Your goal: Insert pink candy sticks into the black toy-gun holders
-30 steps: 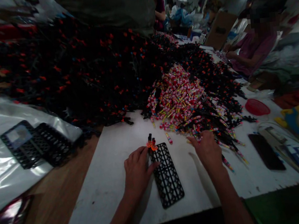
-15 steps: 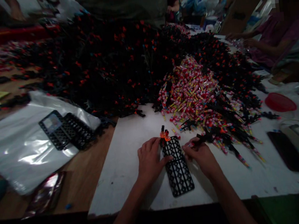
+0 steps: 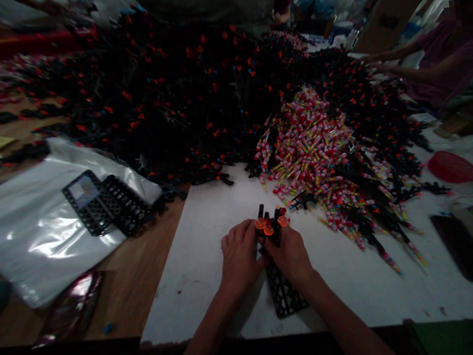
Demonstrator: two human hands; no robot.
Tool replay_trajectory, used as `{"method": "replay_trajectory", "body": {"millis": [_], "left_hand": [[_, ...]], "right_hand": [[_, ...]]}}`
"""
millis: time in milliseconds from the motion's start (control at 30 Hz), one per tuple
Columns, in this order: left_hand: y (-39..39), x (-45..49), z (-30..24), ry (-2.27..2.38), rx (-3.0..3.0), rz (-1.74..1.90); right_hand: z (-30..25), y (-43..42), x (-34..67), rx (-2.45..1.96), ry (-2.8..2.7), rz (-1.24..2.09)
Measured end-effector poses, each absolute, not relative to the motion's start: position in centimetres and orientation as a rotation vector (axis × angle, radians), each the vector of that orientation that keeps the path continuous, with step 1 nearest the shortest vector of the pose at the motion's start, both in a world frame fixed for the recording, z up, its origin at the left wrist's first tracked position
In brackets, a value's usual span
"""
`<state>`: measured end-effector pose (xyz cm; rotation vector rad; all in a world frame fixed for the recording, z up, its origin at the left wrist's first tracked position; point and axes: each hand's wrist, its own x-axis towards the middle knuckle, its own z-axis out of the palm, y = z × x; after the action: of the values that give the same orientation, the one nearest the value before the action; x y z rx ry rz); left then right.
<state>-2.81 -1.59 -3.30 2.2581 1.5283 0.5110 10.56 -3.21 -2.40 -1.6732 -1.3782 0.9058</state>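
A black grid tray [image 3: 287, 301] lies on the white board [image 3: 207, 219] in front of me. My left hand [image 3: 240, 258] rests on its left edge, fingers curled against it. My right hand [image 3: 291, 256] lies over the tray's upper part, closed on a small black toy piece with an orange tip [image 3: 282, 220]. Two more black pieces with orange tips [image 3: 264, 226] stand at the tray's far end. Just beyond lies a heap of pink wrapped candy sticks [image 3: 304, 148].
A huge pile of black toy pieces with orange tips [image 3: 162, 101] covers the far table. Spare black trays [image 3: 105, 204] lie on clear plastic at left. A red lid [image 3: 453, 166] and a dark phone [image 3: 467, 255] lie at right. Another person [image 3: 443, 60] works at the far right.
My right hand left the candy pile with a black piece and came over the tray's far end. Three orange tips now stand there instead of two. My left hand stayed on the tray.
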Motion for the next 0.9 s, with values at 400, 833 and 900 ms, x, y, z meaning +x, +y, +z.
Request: {"method": "replay_trajectory", "body": {"millis": [400, 833, 900], "left_hand": [[-0.8, -3.4, -3.7, 1.391, 2.366, 0.418], [-1.1, -3.6, -3.8, 1.375, 2.368, 0.493], [-1.1, -3.6, -3.9, 1.380, 2.372, 0.484]], "right_hand": [[0.7, -1.1, 18.0, -1.821, -1.830, 0.299], [0.6, -0.2, 19.1, -1.956, -1.816, 0.079], [-0.3, -0.9, 18.5, -1.998, -1.704, 0.251]]}}
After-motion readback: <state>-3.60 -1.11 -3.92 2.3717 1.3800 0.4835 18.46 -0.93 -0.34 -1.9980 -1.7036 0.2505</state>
